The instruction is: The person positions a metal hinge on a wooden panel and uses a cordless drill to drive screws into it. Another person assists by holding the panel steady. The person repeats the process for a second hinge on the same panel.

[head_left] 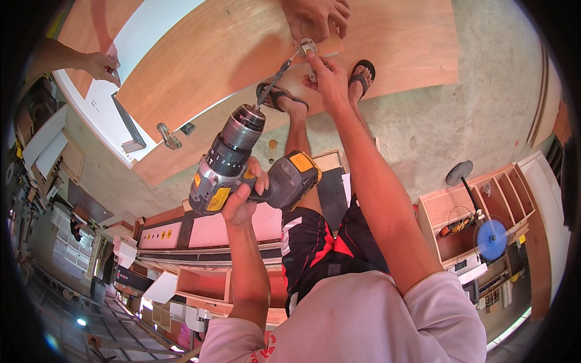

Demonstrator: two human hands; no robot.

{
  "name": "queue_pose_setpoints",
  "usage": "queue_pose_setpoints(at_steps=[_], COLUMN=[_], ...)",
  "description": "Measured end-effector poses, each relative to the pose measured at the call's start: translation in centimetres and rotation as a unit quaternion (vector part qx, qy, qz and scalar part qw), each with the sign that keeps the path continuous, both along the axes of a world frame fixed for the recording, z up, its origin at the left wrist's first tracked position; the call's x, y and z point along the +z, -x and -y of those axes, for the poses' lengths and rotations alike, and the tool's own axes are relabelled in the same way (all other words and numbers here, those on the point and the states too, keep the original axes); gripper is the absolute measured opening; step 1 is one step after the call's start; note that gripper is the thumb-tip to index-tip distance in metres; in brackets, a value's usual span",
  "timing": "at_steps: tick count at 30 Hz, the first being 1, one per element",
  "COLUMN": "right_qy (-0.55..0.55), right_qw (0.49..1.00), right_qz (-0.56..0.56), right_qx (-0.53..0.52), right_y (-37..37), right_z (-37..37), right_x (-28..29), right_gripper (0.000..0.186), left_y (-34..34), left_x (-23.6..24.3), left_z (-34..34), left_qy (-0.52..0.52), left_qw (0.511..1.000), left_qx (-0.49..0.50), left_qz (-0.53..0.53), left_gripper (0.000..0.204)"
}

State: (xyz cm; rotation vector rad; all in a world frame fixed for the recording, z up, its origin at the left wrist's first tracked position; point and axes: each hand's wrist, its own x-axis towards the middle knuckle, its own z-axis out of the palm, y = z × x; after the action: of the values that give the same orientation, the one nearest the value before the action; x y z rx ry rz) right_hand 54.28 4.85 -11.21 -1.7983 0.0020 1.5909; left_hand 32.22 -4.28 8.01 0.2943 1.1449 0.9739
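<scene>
My left hand [241, 202] is closed round the grip of a grey and black cordless drill [233, 142] with yellow labels. Its long bit [279, 80] points up to a metal cabinet hinge [307, 46] at the edge of a wood-faced panel [206, 72]. With my right hand [330, 81] I pinch that hinge, thumb and fingers close to the bit's tip. Just beyond it, a co-worker's hand [318, 15] rests against the panel. Another metal hinge [169, 136] sticks out from the panel's edge farther left.
Another co-worker's hand [103, 65] is at the far left, above a white panel [94, 112]. My sandalled feet [361, 77] stand by the lower wood sheet [417, 48]. Behind me are an open wooden cabinet [496, 202] and a fan with blue blades [490, 239].
</scene>
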Motion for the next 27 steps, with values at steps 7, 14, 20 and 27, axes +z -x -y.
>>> queue_pose_setpoints(at_steps=[7, 14, 20, 27], right_qy=[-0.007, 0.002, -0.001, -0.004], right_qw=[1.0, 1.0, 1.0, 1.0], right_qz=[0.016, 0.001, 0.007, 0.01], right_qx=[-0.018, -0.007, -0.007, -0.021], right_y=[0.39, 0.1, 0.25, 0.46], right_z=[-0.02, -0.19, -0.25, -0.3], right_x=[-0.22, -0.06, 0.02, -0.16], right_gripper=[0.051, 0.048, 0.05, 0.054], left_y=[0.87, 0.38, 0.26, 0.35], left_x=[-0.89, -0.42, -0.14, -0.28], left_z=[0.73, 0.5, 0.13, 0.27], left_qy=[-0.004, 0.013, 0.013, 0.005], left_qw=[0.998, 1.0, 1.0, 1.0], left_qx=[-0.004, 0.001, -0.001, 0.002], left_qz=[0.061, 0.0, 0.005, 0.009], left_gripper=[0.076, 0.061, 0.061, 0.059])
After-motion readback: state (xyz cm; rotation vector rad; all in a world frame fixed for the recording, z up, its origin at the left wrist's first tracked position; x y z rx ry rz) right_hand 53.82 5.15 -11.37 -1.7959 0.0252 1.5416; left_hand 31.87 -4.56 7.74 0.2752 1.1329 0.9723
